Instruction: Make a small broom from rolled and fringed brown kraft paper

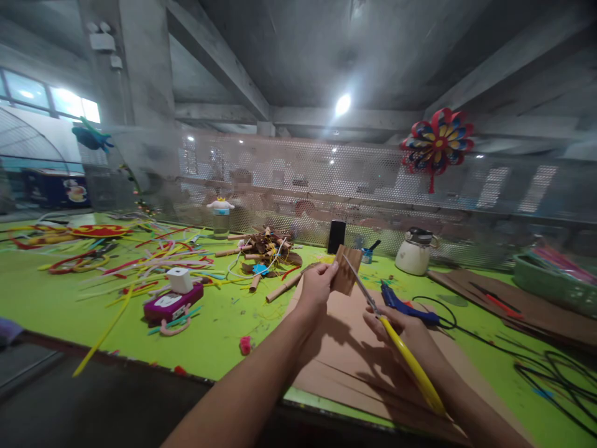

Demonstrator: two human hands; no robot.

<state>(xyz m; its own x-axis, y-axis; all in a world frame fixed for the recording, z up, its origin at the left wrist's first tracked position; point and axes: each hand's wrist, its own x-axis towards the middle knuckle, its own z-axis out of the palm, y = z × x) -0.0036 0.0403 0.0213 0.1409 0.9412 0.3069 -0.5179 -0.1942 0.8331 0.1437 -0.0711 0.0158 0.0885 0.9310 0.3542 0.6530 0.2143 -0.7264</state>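
My left hand pinches a small brown cardboard piece and holds it upright above the table. My right hand grips yellow-handled scissors; their metal blades point up and left and reach the cardboard piece's right edge. Both hands hover over a stack of flat brown cardboard sheets lying on the green table.
A blue glue gun with a black cable lies right of my hands. A purple box with a white block, coloured strips, rolled brown scraps, a cream kettle, a black box and a green basket stand around.
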